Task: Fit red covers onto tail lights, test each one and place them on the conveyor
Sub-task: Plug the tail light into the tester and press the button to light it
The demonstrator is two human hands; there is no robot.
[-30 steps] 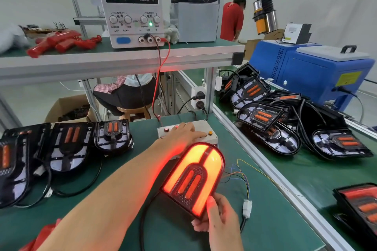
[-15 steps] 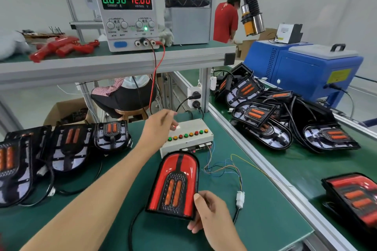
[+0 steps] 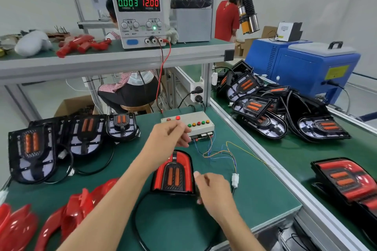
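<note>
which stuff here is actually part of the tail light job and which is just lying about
Part of the job:
- red-covered tail light, right hand at its edge
- beige test box with coloured buttons, left hand above it
- uncovered black tail lights
- loose glossy red covers
- green conveyor

Lying about:
- white cloth bundle
- blue machine

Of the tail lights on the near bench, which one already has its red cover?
The tail light beside the right hand; the three uncovered lights at the left show bare black housings.
</note>
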